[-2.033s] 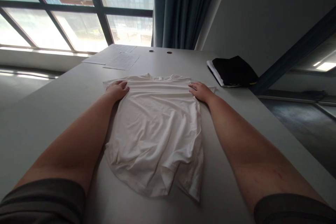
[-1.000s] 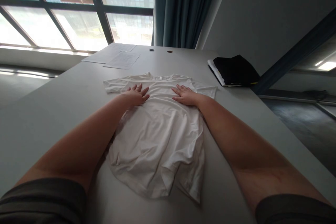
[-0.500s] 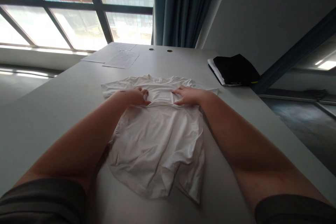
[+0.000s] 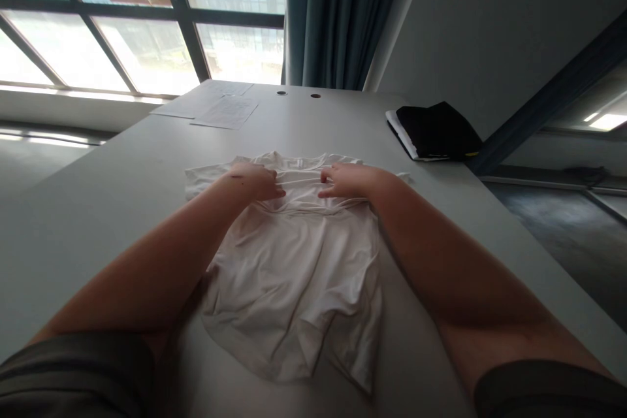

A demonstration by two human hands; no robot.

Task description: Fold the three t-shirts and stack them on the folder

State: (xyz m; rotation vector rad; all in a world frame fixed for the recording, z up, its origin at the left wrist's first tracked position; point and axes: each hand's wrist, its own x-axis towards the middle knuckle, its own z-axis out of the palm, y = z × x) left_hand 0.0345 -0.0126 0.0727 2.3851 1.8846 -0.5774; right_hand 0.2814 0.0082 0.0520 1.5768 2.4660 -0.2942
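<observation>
A white short-sleeved shirt (image 4: 294,261) lies spread on the light table, its neckline toward the far side and its hem toward me. The lower hem is wrinkled, with a fold at its right part. On the left of the chest my left hand (image 4: 259,181) rests on the cloth, thumb and fingers apart. Opposite it, my right hand (image 4: 345,181) touches the right of the chest, its fingers also spread. Creases run across the fabric between and just below both hands. Neither hand is closed around the cloth.
The pale table (image 4: 147,163) extends to a window wall. Papers (image 4: 225,111) lie at its far left, and a black folder-like item (image 4: 438,130) with white sheets sits at the right edge. Two round holes are near the back. A blue curtain (image 4: 343,19) hangs behind.
Both hands have stayed on the chest, and the shirt's neckline has come slightly toward me. More creases show between the hands, and the hem sits a little nearer.
</observation>
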